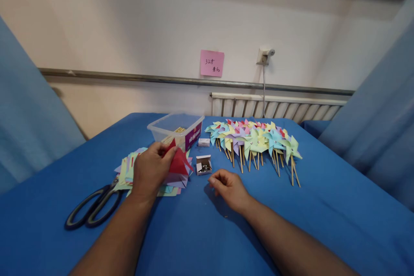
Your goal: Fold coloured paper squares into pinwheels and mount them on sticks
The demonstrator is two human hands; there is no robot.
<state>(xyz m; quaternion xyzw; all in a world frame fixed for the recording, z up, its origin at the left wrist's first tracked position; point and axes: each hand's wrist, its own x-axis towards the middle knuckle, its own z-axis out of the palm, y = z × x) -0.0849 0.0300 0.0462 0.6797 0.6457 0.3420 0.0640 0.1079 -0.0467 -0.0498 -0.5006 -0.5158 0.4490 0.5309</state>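
Observation:
My left hand [152, 168] pinches a red piece of paper [178, 161], cut and with pointed corners, above a stack of coloured paper sheets [171, 190]. Below the red piece a lilac sheet shows. My right hand [229, 187] hovers over the cloth with fingers curled and thumb against the index finger; whether anything small is between them I cannot make out. Just beyond it stands an opened small white box [203, 166] with shiny metal pins inside. Scissors [97, 207] with dark handles lie left of the stack, their blades partly under the paper.
Behind the stack is a clear plastic tub [176, 123] holding thin wooden sticks. A closed small box [204, 142] sits beside it. Several finished paper pinwheels [255, 140] on sticks lie at the back right. The blue-covered table [291, 233] meets a wall with a radiator [278, 104].

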